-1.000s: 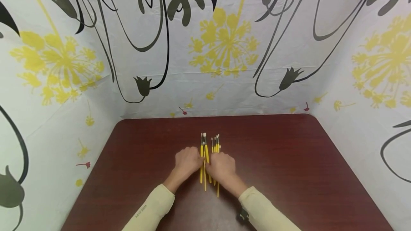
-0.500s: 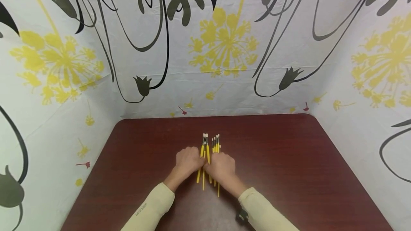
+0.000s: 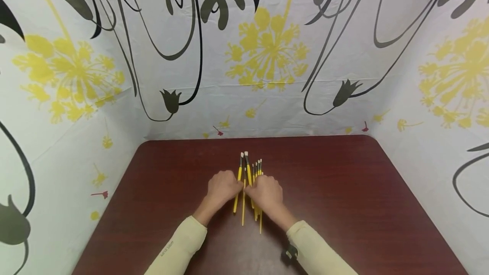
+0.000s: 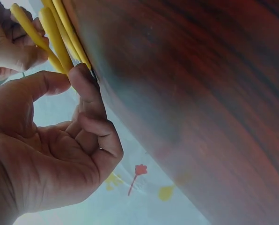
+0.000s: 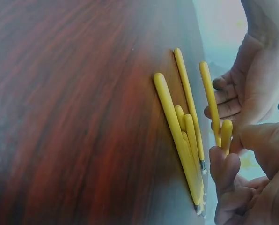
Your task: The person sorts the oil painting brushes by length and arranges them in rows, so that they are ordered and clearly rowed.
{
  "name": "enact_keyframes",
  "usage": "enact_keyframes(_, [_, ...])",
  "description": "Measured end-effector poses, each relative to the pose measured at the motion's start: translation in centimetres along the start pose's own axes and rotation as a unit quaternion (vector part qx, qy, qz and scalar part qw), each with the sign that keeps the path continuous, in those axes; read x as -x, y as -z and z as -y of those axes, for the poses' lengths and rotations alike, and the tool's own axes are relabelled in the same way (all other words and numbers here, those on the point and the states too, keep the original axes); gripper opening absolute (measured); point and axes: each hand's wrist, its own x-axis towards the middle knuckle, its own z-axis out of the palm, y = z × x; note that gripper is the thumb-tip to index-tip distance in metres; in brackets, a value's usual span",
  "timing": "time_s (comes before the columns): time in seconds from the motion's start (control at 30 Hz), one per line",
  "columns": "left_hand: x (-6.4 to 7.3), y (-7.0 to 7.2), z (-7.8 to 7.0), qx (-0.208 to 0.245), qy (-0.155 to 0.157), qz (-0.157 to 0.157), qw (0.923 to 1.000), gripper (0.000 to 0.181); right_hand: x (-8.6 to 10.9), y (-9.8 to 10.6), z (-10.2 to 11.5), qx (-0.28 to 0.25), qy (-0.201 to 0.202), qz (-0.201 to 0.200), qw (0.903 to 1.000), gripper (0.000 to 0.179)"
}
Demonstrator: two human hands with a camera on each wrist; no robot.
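Observation:
My left hand (image 3: pixel 223 188) pinches a yellow-handled paintbrush (image 3: pixel 235 205) between thumb and fingertip near the table's middle. Close beside it, my right hand (image 3: pixel 266 193) grips another yellow paintbrush (image 5: pixel 226 133), whose handle end pokes up between thumb and index finger in the right wrist view. Pale bristles of two brushes rise beyond the hands in the head view. Several other paintbrushes (image 5: pixel 176 136) lie on the table alongside and under the right hand. Fingers hide the middle parts of most handles.
The dark red-brown wooden table (image 3: pixel 344 181) extends around both hands. White cloth (image 3: pixel 244 96) printed with yellow and grey flowers hangs behind it and at the sides. A small black device (image 3: pixel 289 253) sits at the right wrist.
The two larger brushes between my hands have shifted slightly up and away, with their bristle ends a little farther apart. Both hands have moved only slightly. The other brushes stay in place.

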Motion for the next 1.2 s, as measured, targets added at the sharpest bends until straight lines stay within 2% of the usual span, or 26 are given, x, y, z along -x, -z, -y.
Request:
enact_keyframes(0.23, [-0.4,0.4,0.5,0.052,-0.010,0.003,0.9986,0.050,-0.6,-0.3,-0.7,-0.071,0.016,-0.027,0.9970,0.047])
enact_keyframes(0.5, [-1.3,0.9,1.1,0.097,-0.014,-0.008,0.9951,0.048,-1.3,0.0,-0.7,-0.144,0.017,-0.016,0.9894,0.043])
enact_keyframes(0.77, [-3.2,1.7,1.5,0.156,0.008,0.014,0.9877,0.048,-2.5,-0.2,0.0,-0.184,-0.005,-0.004,0.9829,0.027])
enact_keyframes(1.2, [-5.6,2.9,2.4,0.180,0.040,0.019,0.9827,0.039,-5.3,-2.0,1.8,-0.203,-0.019,0.004,0.9789,0.031])
